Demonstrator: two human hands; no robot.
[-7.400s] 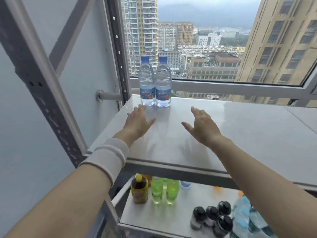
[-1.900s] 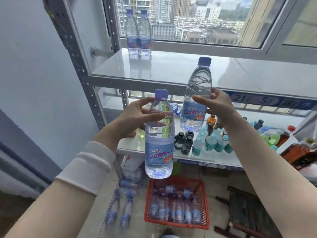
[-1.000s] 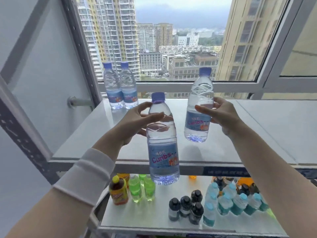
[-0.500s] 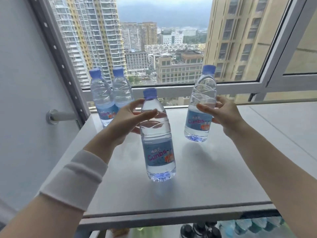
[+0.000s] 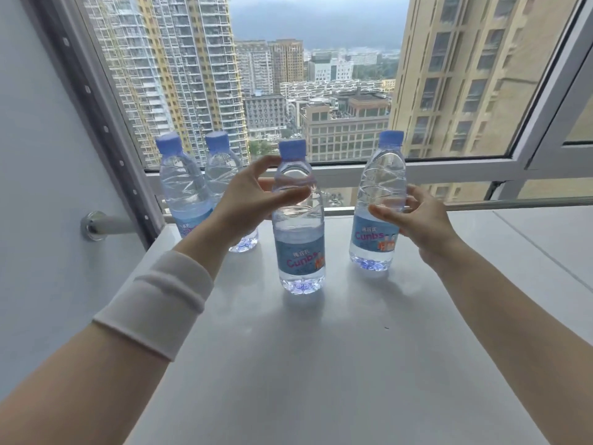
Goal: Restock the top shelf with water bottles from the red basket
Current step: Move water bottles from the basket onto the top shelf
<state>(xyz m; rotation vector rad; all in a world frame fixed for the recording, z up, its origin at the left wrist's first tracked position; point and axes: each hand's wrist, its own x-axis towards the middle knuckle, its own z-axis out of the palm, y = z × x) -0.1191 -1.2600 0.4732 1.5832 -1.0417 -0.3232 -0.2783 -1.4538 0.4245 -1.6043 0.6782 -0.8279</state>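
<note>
Nearest to me is the white cuff (image 5: 157,303) on the left forearm; past it lies the pale top shelf (image 5: 321,364), with much bare surface in front. My left hand (image 5: 247,200) holds the middle bottle (image 5: 300,248) at its upper part, thumb across the front and fingers round the back; the bottle is upright, and its base is on the shelf or just above it; I cannot tell which. A little further and to the right, my right hand (image 5: 417,216) holds the right bottle (image 5: 377,239) in the same way, round the shoulder; this one leans slightly, and its base is likewise at the surface or just over it. In the far left corner the two back bottles (image 5: 183,187) stand side by side, touching or nearly so, close to the window frame (image 5: 449,170); no hand is on them. Behind the glass are tall buildings.

I judge the task as well begun but not finished; two bottles are placed, two more are at the point of being set down, and both hands must let go before these count. The red basket is not in view, so I cannot say how many bottles are in it; the shelf has room for many more.
</note>
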